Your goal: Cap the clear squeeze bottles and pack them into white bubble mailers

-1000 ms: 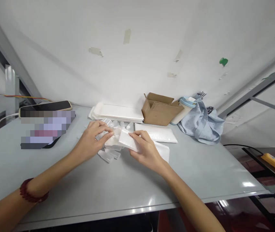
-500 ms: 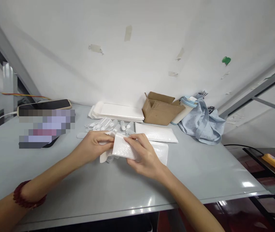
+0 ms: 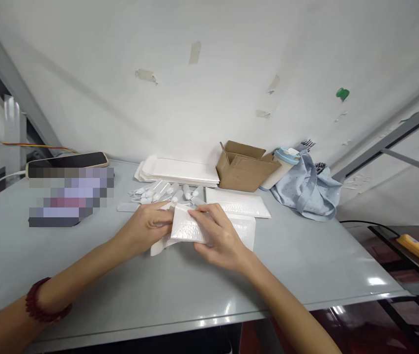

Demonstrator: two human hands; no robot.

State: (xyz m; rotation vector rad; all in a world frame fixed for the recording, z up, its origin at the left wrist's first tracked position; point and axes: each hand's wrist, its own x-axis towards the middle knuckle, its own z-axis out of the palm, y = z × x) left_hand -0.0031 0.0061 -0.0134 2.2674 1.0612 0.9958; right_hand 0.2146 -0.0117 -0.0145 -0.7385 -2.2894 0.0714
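Both my hands meet over the middle of the grey table (image 3: 180,290). My right hand (image 3: 218,236) is closed on a small white bubble mailer (image 3: 187,228), thumb on top and fingers under it. At the mailer's left end my left hand (image 3: 146,227) pinches small clear plastic vials, pressed against the mailer's opening. Several more clear vials (image 3: 165,191) lie loose just behind my hands. A red bead bracelet (image 3: 41,305) circles my left wrist.
A stack of white mailers (image 3: 180,172) lies at the wall, another mailer (image 3: 238,202) flat to the right. An open cardboard box (image 3: 244,166), a cup (image 3: 281,167) and a blue cloth bag (image 3: 310,189) stand at the back right. A phone (image 3: 67,161) lies left.
My left hand came off the vial pile toward me and met the mailer, which my right hand drew left and closer. In the last half second the hands barely shifted.
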